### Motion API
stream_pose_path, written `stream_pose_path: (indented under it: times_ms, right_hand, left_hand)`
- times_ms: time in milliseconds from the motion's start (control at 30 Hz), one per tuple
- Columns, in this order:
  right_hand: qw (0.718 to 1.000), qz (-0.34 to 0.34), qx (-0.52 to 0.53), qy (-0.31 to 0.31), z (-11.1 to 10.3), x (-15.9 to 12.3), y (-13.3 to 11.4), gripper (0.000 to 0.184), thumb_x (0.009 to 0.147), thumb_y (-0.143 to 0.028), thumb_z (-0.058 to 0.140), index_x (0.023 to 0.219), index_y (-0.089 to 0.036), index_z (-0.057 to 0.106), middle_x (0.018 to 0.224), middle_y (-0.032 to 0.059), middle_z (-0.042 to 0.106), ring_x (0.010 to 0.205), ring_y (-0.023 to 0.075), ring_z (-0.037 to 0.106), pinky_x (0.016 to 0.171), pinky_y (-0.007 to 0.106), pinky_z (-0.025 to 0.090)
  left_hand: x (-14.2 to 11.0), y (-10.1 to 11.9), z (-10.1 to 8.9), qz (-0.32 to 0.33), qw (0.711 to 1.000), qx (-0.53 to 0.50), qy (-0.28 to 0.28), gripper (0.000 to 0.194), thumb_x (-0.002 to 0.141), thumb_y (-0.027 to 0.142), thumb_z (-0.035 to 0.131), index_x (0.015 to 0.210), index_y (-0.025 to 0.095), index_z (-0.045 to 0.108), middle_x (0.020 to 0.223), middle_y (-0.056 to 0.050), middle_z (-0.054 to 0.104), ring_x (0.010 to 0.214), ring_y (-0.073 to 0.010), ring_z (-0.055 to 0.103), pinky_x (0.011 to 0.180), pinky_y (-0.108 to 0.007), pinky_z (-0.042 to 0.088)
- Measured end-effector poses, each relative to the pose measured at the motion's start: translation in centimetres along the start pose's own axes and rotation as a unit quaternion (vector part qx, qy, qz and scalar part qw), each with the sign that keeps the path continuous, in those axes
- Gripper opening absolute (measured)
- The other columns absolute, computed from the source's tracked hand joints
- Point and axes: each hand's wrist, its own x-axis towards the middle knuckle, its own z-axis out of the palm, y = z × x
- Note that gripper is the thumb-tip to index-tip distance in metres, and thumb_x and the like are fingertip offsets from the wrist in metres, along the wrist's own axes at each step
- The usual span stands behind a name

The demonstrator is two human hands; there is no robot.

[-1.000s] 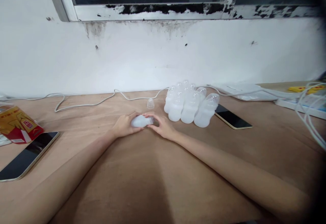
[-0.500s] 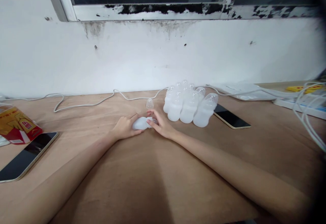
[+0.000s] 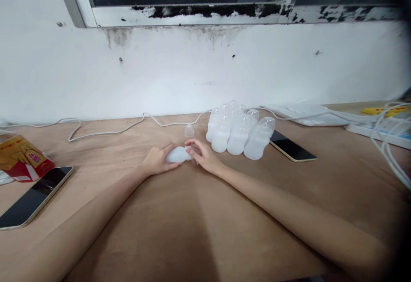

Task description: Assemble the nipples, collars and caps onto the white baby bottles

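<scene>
A small frosted white baby bottle (image 3: pixel 176 155) lies on its side near the middle of the table, its neck pointing right. My left hand (image 3: pixel 157 159) is wrapped round its base end. The fingers of my right hand (image 3: pixel 204 155) are closed about the neck end, which they largely hide. Just behind that hand a clear domed bottle cap (image 3: pixel 189 131) stands on the tabletop. To the right, several similar baby bottles (image 3: pixel 236 138) stand close together with clear domed caps on.
A phone (image 3: pixel 293 146) lies right of the bottle group, and another phone (image 3: pixel 35 196) at the left by a red and yellow box (image 3: pixel 25 155). Along the wall runs a white cable (image 3: pixel 128 123). More cables, a plastic bag (image 3: pixel 308 115) and a power strip (image 3: pixel 379 133) are at the right.
My right hand's fingers have curled and turned slightly at the bottle's neck, covering more of the clear part there. The left hand stays in place.
</scene>
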Motion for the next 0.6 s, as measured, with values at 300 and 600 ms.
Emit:
stream_pose_path:
  times_ms: [300, 600]
  right_hand:
    - [0.999, 0.035, -0.008, 0.002, 0.02, 0.03, 0.45, 0.032, 0.065, -0.045, 0.057, 0.084, -0.018, 0.053, 0.072, 0.0009, 0.059, 0.055, 0.0106, 0.053, 0.054, 0.025, 0.043]
    - [0.995, -0.090, -0.018, -0.044, -0.49, 0.00, 0.16, 0.033, 0.066, -0.030, 0.061, 0.097, -0.022, 0.050, 0.104, 0.0045, 0.055, 0.091, 0.0179, 0.053, 0.063, 0.028, 0.046]
  left_hand:
    - [-0.23, -0.06, 0.28, 0.016, 0.999, 0.032, 0.001, 0.048, 0.072, 0.047, 0.046, 0.111, 0.019, 0.042, 0.099, -0.007, 0.055, 0.083, -0.0200, 0.056, 0.066, -0.028, 0.043]
    - [0.17, -0.38, -0.59, -0.008, 0.999, -0.039, -0.037, 0.052, 0.067, 0.052, 0.051, 0.108, 0.019, 0.048, 0.090, -0.003, 0.059, 0.077, -0.0189, 0.056, 0.066, -0.027, 0.041]
